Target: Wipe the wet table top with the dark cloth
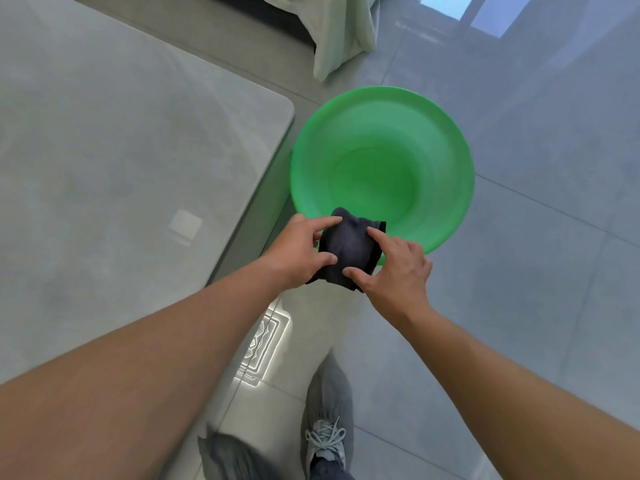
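A dark cloth (348,247), folded into a small pad, is held in the air over the near rim of a green basin. My left hand (298,252) grips its left edge with thumb and fingers. My right hand (394,268) pinches its right edge, index finger laid on top. The grey table top (114,174) fills the left side of the view, with its rounded corner near the basin; both hands are to the right of the table, off its surface.
The green plastic basin (433,140) stands on the tiled floor right beside the table corner. Pale fabric (339,32) hangs down at the top centre. My grey shoes (327,420) are on the floor below my arms.
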Demonstrator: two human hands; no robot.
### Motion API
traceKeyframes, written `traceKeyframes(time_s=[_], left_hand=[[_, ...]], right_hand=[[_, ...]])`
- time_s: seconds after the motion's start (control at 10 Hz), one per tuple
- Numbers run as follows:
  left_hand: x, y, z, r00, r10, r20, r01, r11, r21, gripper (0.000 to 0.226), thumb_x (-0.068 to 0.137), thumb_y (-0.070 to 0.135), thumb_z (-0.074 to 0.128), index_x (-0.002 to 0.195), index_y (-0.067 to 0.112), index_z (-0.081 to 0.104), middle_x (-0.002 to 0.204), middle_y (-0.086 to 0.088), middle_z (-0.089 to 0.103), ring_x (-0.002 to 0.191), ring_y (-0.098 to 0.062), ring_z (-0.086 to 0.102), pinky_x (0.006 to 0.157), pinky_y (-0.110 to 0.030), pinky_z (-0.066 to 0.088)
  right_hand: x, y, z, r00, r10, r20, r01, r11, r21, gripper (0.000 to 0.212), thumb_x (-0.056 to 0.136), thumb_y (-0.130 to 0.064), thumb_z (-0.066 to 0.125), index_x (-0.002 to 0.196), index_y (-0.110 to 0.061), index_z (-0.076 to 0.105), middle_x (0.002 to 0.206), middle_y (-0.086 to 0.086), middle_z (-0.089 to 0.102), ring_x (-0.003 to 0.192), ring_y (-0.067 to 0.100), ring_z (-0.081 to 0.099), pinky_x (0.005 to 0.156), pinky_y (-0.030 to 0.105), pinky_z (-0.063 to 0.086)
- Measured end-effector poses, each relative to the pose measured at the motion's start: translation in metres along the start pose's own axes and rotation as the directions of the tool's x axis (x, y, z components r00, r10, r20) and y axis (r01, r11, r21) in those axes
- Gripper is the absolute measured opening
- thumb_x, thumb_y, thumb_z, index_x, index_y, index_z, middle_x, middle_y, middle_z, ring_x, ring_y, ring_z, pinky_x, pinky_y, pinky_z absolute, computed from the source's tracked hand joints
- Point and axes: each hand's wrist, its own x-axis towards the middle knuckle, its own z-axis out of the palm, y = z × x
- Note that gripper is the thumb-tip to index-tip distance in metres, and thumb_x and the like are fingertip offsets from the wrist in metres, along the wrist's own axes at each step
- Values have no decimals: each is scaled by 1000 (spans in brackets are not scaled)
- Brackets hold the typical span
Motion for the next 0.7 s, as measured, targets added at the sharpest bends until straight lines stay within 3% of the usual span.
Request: traceKeyframes(time_s=[0.1,0.2,0.4,0.5,0.7], left_hand=[[3,-3,1,1000,16,17,-18,989,149,75,80,23,83,145,36,49,111,-2,38,115,-21,45,106,-35,42],[6,-5,0,999,34,-24,-26,954,298,72,79,33,83,142,39,50,107,1,35,119,-22,39,104,-44,42],[7,-2,-1,993,116,16,-109,869,483,69,81,48,75,143,40,45,106,2,29,115,-24,38,97,-41,39],[3,0,-4,994,101,27,-103,892,440,78,79,52,74,148,40,38,109,1,29,117,-24,35,101,-42,38],[-12,12,-10,994,105,-23,-96,964,247,74,83,45,74,147,30,39,123,-6,44,126,-25,42,107,-46,42]], right_hand=[[-2,4,4,999,-29,-18,27,997,-78,77,72,-59,78,140,-32,52,121,-2,56,117,22,38,90,32,18],[-1,4,7,999,-24,-37,21,995,-95,73,71,-58,79,135,-32,57,127,2,52,123,25,36,101,37,20],[0,4,2,999,-53,12,55,986,-155,73,73,-61,76,137,-32,56,143,5,44,134,26,29,106,39,17],[0,2,-3,998,-58,29,62,986,-156,76,74,-63,74,139,-32,54,144,4,44,135,25,28,108,41,19],[-6,-3,-22,999,-33,-36,30,997,-77,70,77,-59,74,137,-27,57,142,3,48,135,24,33,106,41,25]])
